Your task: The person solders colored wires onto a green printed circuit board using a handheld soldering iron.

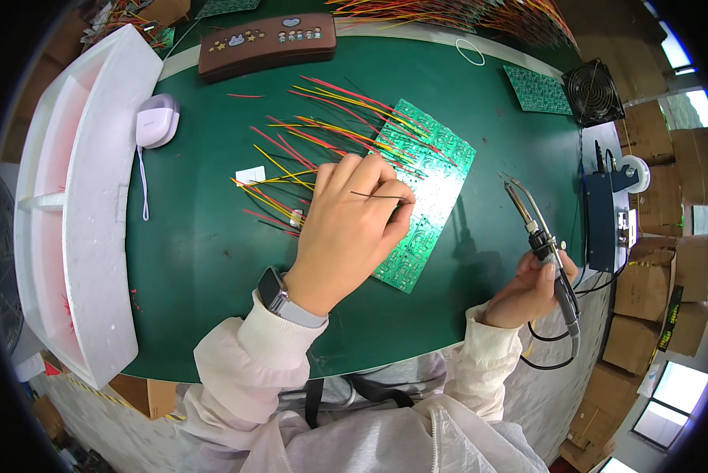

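Left hand [350,232], nearer, holds a dark wire [376,196] over the circuit board [440,169], which runs lengthwise away; right hand [525,296] grips a soldering iron [541,243].

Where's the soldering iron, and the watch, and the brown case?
Soldering iron [540,243]: head view, on its dark body, near the middle.
Watch [273,290]: head view, on its dark screen.
Brown case [265,52]: head view, on the middle of its outside.
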`<action>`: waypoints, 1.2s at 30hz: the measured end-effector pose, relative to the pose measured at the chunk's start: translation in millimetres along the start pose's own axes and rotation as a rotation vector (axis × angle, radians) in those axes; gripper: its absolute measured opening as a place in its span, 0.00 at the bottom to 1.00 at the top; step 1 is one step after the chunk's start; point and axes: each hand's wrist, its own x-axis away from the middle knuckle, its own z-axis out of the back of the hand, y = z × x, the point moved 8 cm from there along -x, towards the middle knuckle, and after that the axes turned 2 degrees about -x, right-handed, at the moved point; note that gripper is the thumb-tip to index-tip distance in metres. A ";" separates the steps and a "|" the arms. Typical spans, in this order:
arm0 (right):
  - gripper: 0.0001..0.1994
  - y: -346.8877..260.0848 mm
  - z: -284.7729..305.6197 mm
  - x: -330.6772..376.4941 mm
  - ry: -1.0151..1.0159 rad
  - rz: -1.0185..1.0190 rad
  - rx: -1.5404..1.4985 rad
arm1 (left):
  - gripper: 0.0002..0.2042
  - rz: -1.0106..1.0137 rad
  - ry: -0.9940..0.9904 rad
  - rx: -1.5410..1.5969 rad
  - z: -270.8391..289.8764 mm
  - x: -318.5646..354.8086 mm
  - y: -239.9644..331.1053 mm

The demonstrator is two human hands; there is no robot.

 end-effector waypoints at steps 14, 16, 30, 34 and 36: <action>0.14 1.9 0.6 1.8 0.014 -0.022 0.040 | 0.05 -0.017 -0.013 -0.011 -0.7 3.4 1.1; 0.14 1.7 2.0 2.0 0.032 -0.025 0.055 | 0.05 -0.018 -0.008 -0.018 -1.5 4.0 1.1; 0.15 1.4 -0.9 -1.4 0.013 0.003 0.049 | 0.05 -0.030 0.010 -0.054 0.8 0.0 -2.6; 0.15 -3.1 3.2 0.3 0.016 0.036 0.093 | 0.05 -0.060 0.035 -0.058 3.3 -0.8 5.1; 0.14 -0.7 8.8 1.3 0.025 0.042 0.146 | 0.05 -0.082 0.097 -0.033 9.1 2.4 8.9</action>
